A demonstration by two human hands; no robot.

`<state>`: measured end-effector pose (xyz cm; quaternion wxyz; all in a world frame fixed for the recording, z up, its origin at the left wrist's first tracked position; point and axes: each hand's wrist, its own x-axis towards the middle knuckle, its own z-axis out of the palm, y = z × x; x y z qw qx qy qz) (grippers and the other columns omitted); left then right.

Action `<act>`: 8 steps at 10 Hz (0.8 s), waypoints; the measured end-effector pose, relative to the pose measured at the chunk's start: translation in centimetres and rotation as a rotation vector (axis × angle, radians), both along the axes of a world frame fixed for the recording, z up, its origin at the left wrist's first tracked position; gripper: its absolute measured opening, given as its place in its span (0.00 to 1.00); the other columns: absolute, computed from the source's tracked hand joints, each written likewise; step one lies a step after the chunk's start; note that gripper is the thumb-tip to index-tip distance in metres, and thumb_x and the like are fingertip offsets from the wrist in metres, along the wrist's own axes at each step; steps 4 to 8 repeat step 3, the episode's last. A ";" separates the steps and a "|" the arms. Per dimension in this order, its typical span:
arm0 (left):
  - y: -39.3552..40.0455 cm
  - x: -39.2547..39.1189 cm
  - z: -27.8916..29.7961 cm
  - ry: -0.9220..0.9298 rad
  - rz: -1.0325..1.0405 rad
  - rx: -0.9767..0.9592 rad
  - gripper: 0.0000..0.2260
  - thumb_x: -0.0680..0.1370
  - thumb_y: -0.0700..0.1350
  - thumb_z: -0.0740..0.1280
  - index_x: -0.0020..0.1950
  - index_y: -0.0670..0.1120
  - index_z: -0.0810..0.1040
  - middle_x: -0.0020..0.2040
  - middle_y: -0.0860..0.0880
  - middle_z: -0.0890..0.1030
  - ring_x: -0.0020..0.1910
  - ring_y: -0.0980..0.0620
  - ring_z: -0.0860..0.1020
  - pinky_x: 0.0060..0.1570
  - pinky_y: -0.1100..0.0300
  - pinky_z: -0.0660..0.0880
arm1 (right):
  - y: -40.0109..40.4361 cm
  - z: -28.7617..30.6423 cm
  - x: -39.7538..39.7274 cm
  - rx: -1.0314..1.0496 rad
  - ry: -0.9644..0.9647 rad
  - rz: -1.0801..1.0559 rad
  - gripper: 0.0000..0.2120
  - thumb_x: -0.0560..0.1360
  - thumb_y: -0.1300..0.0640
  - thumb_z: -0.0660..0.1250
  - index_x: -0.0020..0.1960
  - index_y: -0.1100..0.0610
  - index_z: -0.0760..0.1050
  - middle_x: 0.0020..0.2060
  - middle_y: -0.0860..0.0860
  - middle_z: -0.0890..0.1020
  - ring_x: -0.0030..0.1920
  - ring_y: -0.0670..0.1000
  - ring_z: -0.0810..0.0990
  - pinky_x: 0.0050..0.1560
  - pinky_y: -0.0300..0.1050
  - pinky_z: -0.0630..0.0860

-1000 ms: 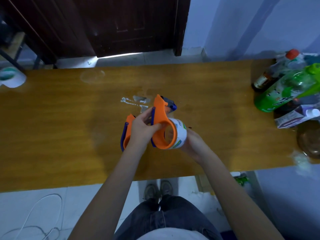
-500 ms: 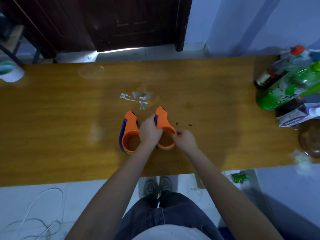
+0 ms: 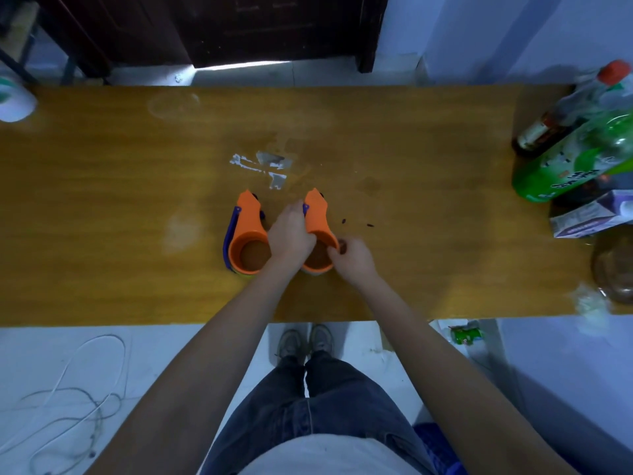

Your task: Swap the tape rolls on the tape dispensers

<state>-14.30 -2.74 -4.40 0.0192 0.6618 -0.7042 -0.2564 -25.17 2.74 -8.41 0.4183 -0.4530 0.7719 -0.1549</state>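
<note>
Left hand [image 3: 291,231]: fingers curled over the neck of the right-hand tape dispenser [image 3: 317,219], gripping it and holding it down on the bench [image 3: 102,200]. Right hand [image 3: 352,258]: fingers bent, tips pinching at the right rim of that dispenser's ring; whether they hold the rim itself or a tape end cannot be told. A pale edge shows under the ring at its near side, probably the tape roll; the rest of it is hidden.

The left-hand tape dispenser [image 3: 245,234] lies flat just beside the left hand, untouched, ring towards the near edge. A yellowish edge shows beneath it at the near side.

Judgement: the step in hand is seating or settling the right-hand unit. To do it well, keep the left grip firm on the neck so the body does not slide, and work the rim evenly so the roll sits square on its hub.

Further out: white residue [image 3: 263,164] on the bench beyond the dispensers; a green bottle [image 3: 575,159] and a carton [image 3: 592,217] at the right end, well apart.
</note>
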 end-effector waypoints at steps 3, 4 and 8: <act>0.1 0.6 0.3 0.011 -0.028 0.012 0.33 0.74 0.42 0.69 0.75 0.42 0.58 0.71 0.43 0.68 0.68 0.44 0.69 0.60 0.52 0.72 | -0.4 1.2 -0.1 -0.017 -0.018 0.009 0.18 0.77 0.51 0.63 0.61 0.62 0.73 0.49 0.55 0.78 0.45 0.54 0.77 0.38 0.42 0.71; 0.1 0.6 0.3 0.011 -0.028 0.012 0.33 0.74 0.42 0.69 0.75 0.42 0.58 0.71 0.43 0.68 0.68 0.44 0.69 0.60 0.52 0.72 | -0.4 1.2 -0.1 -0.017 -0.018 0.009 0.18 0.77 0.51 0.63 0.61 0.62 0.73 0.49 0.55 0.78 0.45 0.54 0.77 0.38 0.42 0.71; 0.1 0.6 0.3 0.011 -0.028 0.012 0.33 0.74 0.42 0.69 0.75 0.42 0.58 0.71 0.43 0.68 0.68 0.44 0.69 0.60 0.52 0.72 | -0.4 1.2 -0.1 -0.017 -0.018 0.009 0.18 0.77 0.51 0.63 0.61 0.62 0.73 0.49 0.55 0.78 0.45 0.54 0.77 0.38 0.42 0.71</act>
